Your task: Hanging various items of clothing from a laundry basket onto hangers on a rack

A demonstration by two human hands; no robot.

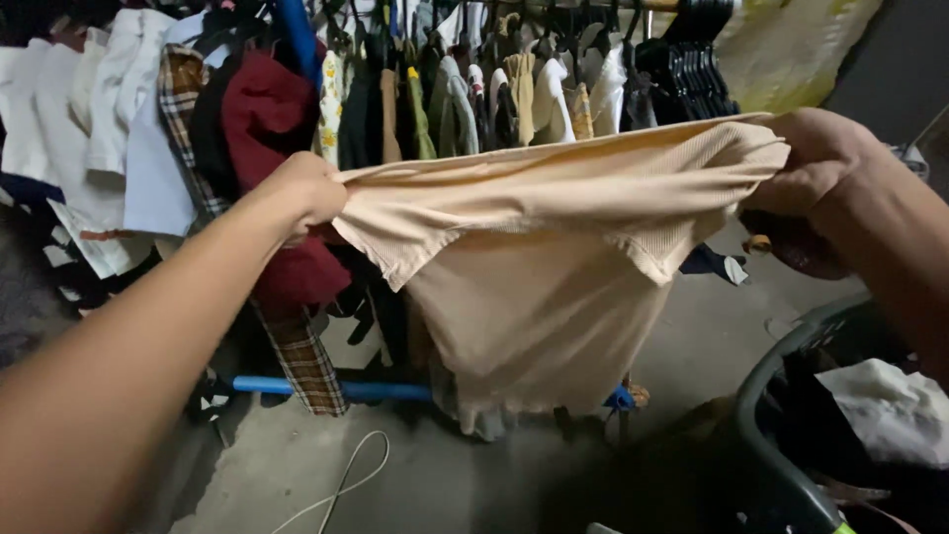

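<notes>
A beige ribbed top [539,267] is stretched out sideways in front of me, its body hanging down in the middle. My left hand [306,193] grips its left end in a closed fist. At the upper right my right hand [820,163] pinches the other end of the same garment. Both arms are raised in front of a clothes rack.
A blue-framed rack [336,389] behind the top is packed with hung clothes, among them a dark red garment [267,114] and white shirts [109,109]. Black hangers [692,69] bunch at the upper right. A dark laundry basket [781,396] holding cloth stands lower right. A white cord [346,480] lies on the concrete floor.
</notes>
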